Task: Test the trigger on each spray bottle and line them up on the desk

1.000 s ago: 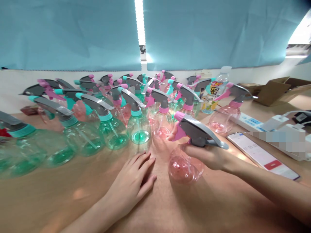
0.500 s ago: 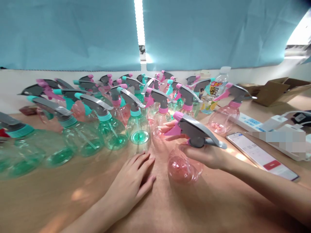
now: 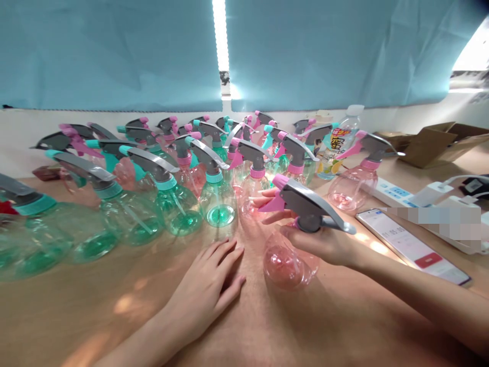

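My right hand (image 3: 324,243) is wrapped round the neck of a pink spray bottle (image 3: 284,262), below its grey trigger head with a pink nozzle and trigger. The bottle's clear pink body is at table height; whether its base touches the wood cannot be made out. Flat on the table to its left lies my left hand (image 3: 208,285), palm down, fingers stretched out, holding nothing. Just beyond those fingertips stands a green spray bottle (image 3: 217,204) with a turquoise collar. A pink spray bottle (image 3: 256,191) is behind my right fingers, partly hidden by them.
Several more green and pink spray bottles crowd the left and back of the wooden table (image 3: 160,316). On the right are a phone (image 3: 405,244) with a lit screen, a white power strip (image 3: 393,191) with plugs, a labelled drink bottle (image 3: 338,148) and an open cardboard box (image 3: 431,145).
The view has shifted very slightly. Both hands and the held spray bottle stay in nearly the same place.
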